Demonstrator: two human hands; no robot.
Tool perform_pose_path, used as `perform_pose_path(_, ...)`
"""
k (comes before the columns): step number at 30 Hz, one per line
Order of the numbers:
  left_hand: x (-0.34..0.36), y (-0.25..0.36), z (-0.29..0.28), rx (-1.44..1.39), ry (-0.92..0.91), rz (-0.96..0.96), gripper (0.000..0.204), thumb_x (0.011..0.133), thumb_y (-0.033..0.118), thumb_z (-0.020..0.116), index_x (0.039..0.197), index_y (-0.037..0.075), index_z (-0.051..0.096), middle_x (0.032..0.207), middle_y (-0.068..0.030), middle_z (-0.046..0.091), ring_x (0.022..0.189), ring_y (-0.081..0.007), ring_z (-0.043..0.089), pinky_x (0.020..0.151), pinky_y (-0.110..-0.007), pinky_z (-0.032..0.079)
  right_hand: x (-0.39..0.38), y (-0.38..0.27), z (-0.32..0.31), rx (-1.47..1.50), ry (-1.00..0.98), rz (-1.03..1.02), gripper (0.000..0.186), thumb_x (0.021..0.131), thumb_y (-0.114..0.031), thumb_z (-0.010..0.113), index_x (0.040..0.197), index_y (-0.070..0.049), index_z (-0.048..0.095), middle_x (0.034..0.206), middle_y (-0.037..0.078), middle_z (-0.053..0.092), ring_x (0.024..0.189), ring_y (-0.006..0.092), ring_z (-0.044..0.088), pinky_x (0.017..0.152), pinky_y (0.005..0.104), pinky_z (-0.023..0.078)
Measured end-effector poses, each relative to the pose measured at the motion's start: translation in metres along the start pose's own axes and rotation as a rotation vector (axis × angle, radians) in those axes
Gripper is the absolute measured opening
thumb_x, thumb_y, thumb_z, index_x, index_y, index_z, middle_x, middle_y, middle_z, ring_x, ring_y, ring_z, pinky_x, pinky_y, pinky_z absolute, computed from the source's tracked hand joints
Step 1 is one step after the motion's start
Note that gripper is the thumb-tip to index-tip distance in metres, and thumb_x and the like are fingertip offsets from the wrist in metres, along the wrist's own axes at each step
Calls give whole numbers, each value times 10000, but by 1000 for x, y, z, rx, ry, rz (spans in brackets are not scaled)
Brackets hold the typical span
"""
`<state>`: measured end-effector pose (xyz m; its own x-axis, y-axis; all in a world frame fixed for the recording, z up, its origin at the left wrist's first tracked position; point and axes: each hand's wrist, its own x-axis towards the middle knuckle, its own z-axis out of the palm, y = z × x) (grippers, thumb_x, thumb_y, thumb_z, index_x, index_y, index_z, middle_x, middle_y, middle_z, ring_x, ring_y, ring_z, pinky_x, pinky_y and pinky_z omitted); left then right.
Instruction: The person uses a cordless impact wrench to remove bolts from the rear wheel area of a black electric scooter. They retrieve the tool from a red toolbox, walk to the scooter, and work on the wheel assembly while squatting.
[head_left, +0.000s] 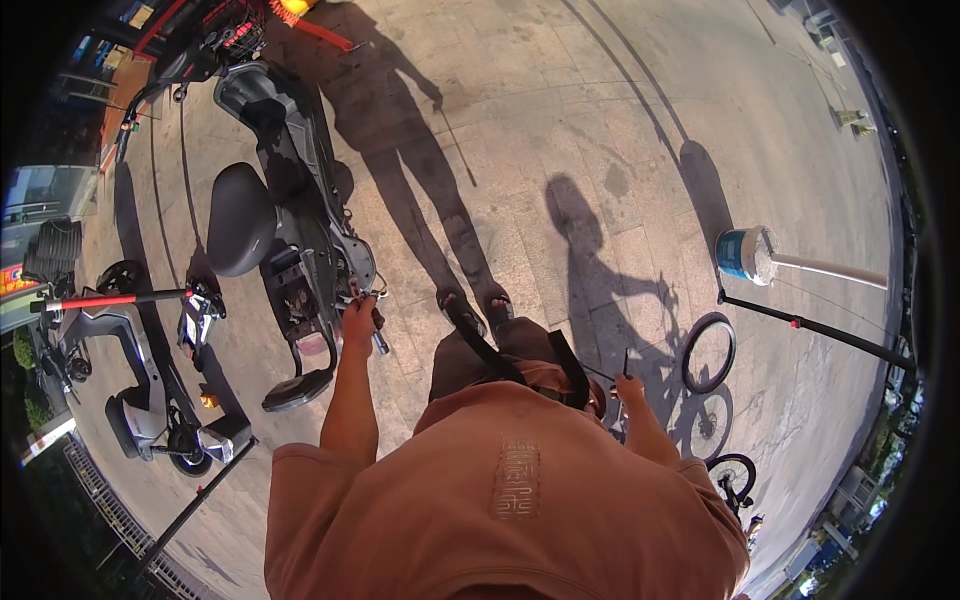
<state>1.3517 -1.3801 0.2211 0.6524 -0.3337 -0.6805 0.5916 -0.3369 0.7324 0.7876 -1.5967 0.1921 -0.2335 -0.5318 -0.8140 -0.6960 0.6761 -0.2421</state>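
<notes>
At the rear of a dark electric scooter, my left hand has its fingers curled beside the bare frame. A short silvery cylinder shows just below the fingers; I cannot tell if it is in the grip or part of the scooter. The scooter's black seat is tilted out to the left, and its tail section is uncovered. On the other side, my right hand is closed around a long thin dark rod-like tool, which points in across my front. Its exact kind is too small to make out.
Another scooter stands at the left, near a red-and-black pole. To the right are a blue-and-white bucket with a pole set in it, a loose tyre and a bicycle wheel. Long shadows cross the paving.
</notes>
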Motion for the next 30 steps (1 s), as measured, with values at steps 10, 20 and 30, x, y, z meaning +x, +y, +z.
perform_pose_path(10,-182,-166,-103,137,233,-561,145,807,208,617,833,74,567,604,-23,487,496,-141,483,447,-292,387,50,-58,78,-530,-333,-181,353,885,-285,443,870,51,552,696,169,625,619,264,632,548,350,490)
perform_pose_path(20,-364,-333,-225,-453,714,-677,117,825,157,584,856,53,541,584,-32,450,460,-158,443,415,-291,365,37,-128,207,-1216,-216,-888,391,906,-342,432,928,22,575,945,266,622,892,435,590,778,491,460)
perform_pose_path(30,-437,-434,-468,-577,805,-821,133,816,136,557,761,70,456,486,-16,367,375,-145,371,332,-294,281,-201,-26,374,-1806,-299,-1028,253,857,-172,447,930,-19,634,977,228,641,944,367,619,811,433,504)
